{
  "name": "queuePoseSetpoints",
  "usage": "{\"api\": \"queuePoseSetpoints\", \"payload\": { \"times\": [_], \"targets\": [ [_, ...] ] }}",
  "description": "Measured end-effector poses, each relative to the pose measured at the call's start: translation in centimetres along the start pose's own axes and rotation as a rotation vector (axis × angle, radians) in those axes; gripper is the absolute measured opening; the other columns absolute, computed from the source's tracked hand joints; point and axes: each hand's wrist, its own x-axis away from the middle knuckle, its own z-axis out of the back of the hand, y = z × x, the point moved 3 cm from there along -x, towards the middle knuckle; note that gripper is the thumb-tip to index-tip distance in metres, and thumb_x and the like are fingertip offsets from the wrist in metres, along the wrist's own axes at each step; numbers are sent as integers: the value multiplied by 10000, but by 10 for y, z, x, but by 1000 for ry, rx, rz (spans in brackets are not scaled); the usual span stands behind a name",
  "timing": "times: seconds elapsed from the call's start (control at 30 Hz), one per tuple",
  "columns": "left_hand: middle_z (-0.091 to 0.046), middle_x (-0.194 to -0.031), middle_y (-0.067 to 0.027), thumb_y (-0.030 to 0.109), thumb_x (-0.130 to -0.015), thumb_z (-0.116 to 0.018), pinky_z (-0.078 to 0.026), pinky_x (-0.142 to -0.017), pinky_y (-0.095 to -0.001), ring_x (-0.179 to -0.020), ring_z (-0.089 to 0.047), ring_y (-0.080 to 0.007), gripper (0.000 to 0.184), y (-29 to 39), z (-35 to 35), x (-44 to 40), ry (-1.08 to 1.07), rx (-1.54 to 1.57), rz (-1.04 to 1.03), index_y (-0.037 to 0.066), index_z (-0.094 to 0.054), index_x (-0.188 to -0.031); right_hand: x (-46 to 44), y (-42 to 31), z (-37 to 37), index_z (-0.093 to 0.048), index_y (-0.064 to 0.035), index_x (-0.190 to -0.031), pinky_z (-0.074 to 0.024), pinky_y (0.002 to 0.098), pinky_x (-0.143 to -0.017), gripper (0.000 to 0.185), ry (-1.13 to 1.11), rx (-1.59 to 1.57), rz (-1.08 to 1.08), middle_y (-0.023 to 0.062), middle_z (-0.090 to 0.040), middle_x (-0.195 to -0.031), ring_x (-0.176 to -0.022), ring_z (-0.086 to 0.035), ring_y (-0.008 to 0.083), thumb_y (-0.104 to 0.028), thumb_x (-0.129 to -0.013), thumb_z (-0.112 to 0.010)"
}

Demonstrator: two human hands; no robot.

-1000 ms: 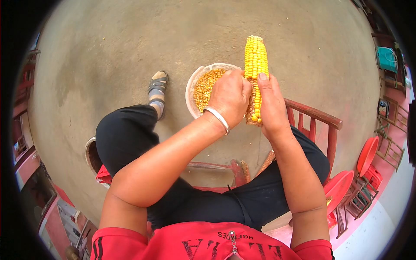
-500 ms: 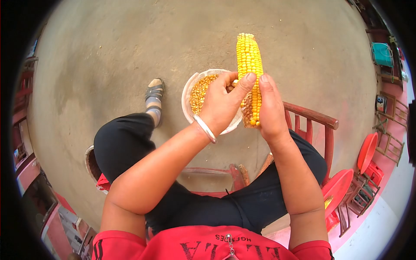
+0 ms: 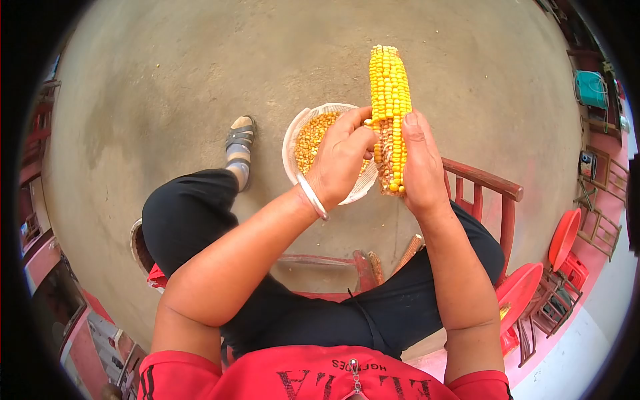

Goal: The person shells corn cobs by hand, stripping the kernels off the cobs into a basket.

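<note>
An ear of corn (image 3: 389,87) stands nearly upright in front of me, tilted slightly, full of yellow kernels at its top. Lower down, a strip of brown cob is bare on its left side. My right hand (image 3: 423,160) is wrapped round the lower right side, thumb along the kernels. At the left side, my left hand (image 3: 339,157) has its fingers curled against the ear, with its thumb below the kernel edge; some fingertips are hidden. Beneath that hand, a white basket (image 3: 289,150) holds many loose kernels (image 3: 310,140).
A red wooden chair (image 3: 483,175) stands by my right leg. Bare cobs (image 3: 407,253) lie low between my legs. Red basins (image 3: 565,238), a teal container (image 3: 591,89) and several small chairs line the right side. A few stray kernels dot the concrete floor (image 3: 200,60).
My left thumb has moved down off the ear's front, exposing more bare cob. The ear and my right hand have shifted slightly right.
</note>
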Motion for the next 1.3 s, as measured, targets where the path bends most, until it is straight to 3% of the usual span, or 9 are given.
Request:
{"api": "queuePoseSetpoints", "payload": {
  "times": [0.07,0.2,0.3,0.47,0.83,1.0,1.13,1.23,1.3],
  "targets": [
    [-573,-926,-17,348,-992,-498,-431,-707,-216,-765,-492,-70,416,1,-3,2,58,183,62,-13,-552,-1190,1,0,-1,-414,9,-1295,-476,259,-809,436,-14,-23,-12,78,-561,-1071,-926,-560,110,-341,-1038,-376],
    [-562,-926,-18,365,-994,-496,-415,-705,-214,-766,-472,-58,406,-9,-5,-1,136,49,63,4,-561,-1169,4,-1,-7,-408,8,-1305,-474,256,-812,445,3,-43,-27,76,-560,-1079,-932,-558,110,-346,-1037,-383],
    [-573,-988,-33,347,-1004,-483,-437,-770,-222,-845,-513,-73,395,-18,-9,0,173,109,40,-2,-539,-1182,4,7,-6,-404,5,-1313,-472,263,-828,449,18,-6,-15,78,-560,-1094,-948,-557,112,-347,-1035,-388],
    [-564,-1147,-67,263,-1015,-453,-439,-924,-272,-1050,-527,-121,385,-32,-9,1,141,-90,-76,-17,-462,-1279,2,11,0,-419,5,-1302,-462,280,-872,438,-5,-165,-97,87,-558,-1123,-987,-554,121,-341,-1036,-381],
    [-574,-1108,-63,316,-997,-484,-427,-902,-276,-1027,-522,-112,392,-15,-7,-1,153,75,6,-10,-508,-1214,7,0,-10,-412,-3,-1329,-443,279,-893,466,5,59,9,85,-540,-1175,-1048,-539,138,-357,-1029,-375],
    [-574,-1107,-78,255,-1007,-448,-421,-907,-306,-1015,-526,-141,346,-18,-4,2,176,-250,-165,-31,-510,-1192,8,3,-9,-389,10,-1339,-437,271,-914,461,-15,68,22,83,-534,-1171,-1052,-520,122,-340,-1039,-384],
    [-573,-1115,-86,200,-999,-413,-418,-913,-309,-1011,-530,-166,318,-16,-5,4,203,-325,-236,-36,-509,-1189,6,4,-8,-399,4,-1329,-444,273,-901,455,-20,2,17,78,-540,-1145,-1024,-532,121,-346,-1039,-380],
    [-571,-1102,-80,174,-987,-385,-425,-852,-274,-932,-520,-144,307,-12,-4,5,211,-125,-173,-24,-523,-1177,5,5,-6,-414,-2,-1310,-466,276,-863,437,-8,-95,-47,79,-559,-1106,-968,-563,126,-344,-1041,-368],
    [-575,-1067,-62,189,-992,-361,-419,-779,-238,-826,-488,-113,320,-11,-4,9,148,220,15,-17,-536,-1165,5,5,-4,-487,-25,-1216,-492,287,-834,397,-36,-194,-124,82,-586,-1098,-959,-592,126,-353,-1034,-358]
  ]
}}
